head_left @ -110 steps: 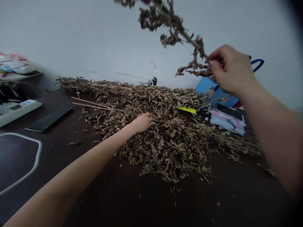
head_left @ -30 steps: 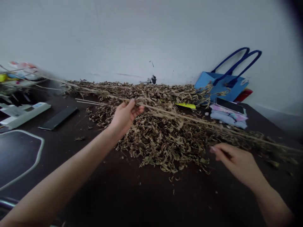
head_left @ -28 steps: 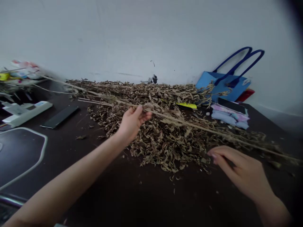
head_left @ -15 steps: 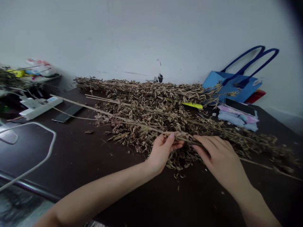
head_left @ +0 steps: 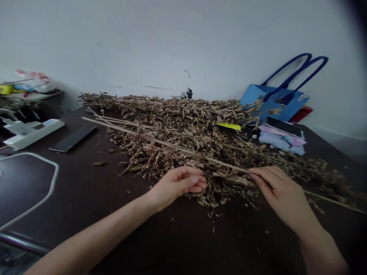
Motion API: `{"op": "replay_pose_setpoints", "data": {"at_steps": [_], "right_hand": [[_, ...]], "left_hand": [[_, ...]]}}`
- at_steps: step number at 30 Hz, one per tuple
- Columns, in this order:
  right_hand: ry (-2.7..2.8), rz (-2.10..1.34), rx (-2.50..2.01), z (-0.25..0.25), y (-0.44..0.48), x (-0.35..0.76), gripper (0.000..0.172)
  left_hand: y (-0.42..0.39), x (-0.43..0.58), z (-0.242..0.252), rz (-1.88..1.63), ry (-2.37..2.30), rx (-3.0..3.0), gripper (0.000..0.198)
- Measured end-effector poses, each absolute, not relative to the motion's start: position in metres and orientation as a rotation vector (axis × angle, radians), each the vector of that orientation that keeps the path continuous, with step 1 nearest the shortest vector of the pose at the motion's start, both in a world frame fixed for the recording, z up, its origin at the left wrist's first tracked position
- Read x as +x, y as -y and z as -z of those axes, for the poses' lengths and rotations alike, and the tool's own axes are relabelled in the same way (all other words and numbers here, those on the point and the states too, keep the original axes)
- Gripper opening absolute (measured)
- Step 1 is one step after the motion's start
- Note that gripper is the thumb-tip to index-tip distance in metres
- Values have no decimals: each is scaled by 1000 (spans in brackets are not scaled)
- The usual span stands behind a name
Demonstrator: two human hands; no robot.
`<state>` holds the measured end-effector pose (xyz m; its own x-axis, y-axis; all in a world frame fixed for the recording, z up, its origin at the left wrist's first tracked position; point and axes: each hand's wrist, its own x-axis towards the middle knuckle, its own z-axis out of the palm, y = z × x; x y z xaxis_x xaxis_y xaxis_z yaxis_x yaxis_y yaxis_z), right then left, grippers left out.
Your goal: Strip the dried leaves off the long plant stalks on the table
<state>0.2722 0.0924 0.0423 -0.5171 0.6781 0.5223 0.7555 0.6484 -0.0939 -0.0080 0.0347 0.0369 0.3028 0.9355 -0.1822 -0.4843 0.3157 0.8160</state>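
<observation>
**Dry stem pinched over the leaf pile**

The long stem [head_left: 172, 146] lies slantwise across the pile of dried leaves [head_left: 186, 114] on the dark table [head_left: 86, 191]; it looks light, stiff and brittle, its leaves likely to crumble, so the bare woody part is the safest hold; the right hand [head_left: 282, 194] pinches it with closed fingertips; the left hand [head_left: 177, 185] rests half curled at the pile's near edge; whether it grips any leaves I cannot tell.

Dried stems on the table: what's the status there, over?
Right hand pinching long stem. Left hand curled at edge of leaf pile, off the stem. Blue bag and phone behind, nothing blocking.
</observation>
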Motion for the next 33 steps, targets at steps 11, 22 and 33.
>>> {"op": "replay_pose_setpoints", "data": {"at_steps": [11, 22, 33], "right_hand": [[2439, 108, -1267, -17, -115, 302, 29], [2269, 135, -1213, -23, -103, 278, 22], [2246, 43, -1077, -31, -97, 246, 16]], "left_hand": [[-38, -55, -19, -1117, -1014, 877, 22], [-17, -45, -22, -749, -1078, 2015, 20], [-21, -40, 2, -619, -1142, 2229, 30]]}}
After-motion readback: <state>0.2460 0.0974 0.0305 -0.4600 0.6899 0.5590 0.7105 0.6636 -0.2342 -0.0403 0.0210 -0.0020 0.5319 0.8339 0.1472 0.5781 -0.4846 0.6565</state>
